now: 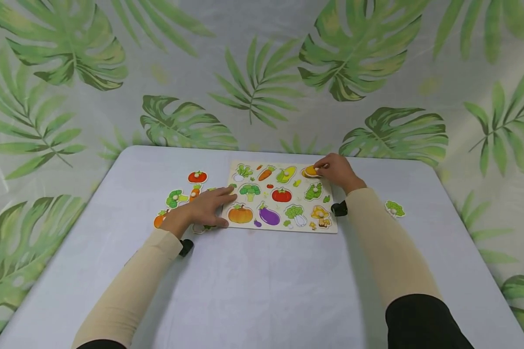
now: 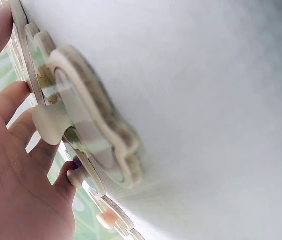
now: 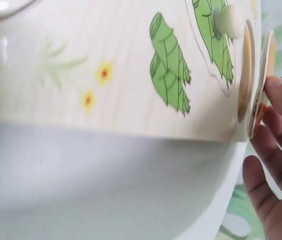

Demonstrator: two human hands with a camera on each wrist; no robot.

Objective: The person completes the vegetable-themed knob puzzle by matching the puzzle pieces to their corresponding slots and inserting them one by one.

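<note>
A wooden vegetable puzzle board [image 1: 262,228] lies on the table, with pictured pieces in its recesses. My right hand [image 1: 339,170] pinches a yellow-orange puzzle piece [image 3: 263,85] above the board's far right corner. That piece is tilted over a matching yellow-orange shape; its exact kind is hard to tell. Fingers spread, my left hand [image 1: 207,207] rests at the board's left edge. Under and beside the left hand lie loose knobbed pieces, one of them large in the left wrist view [image 2: 93,120] and partly blurred.
Left of the board lie a loose tomato piece [image 1: 197,177], a broccoli piece [image 1: 176,198], a carrot piece [image 1: 194,192] and an orange piece [image 1: 159,220]. A green leafy piece [image 1: 394,209] lies to the right on the white table [image 1: 266,286]. A leaf-patterned cloth [image 1: 262,87] hangs behind.
</note>
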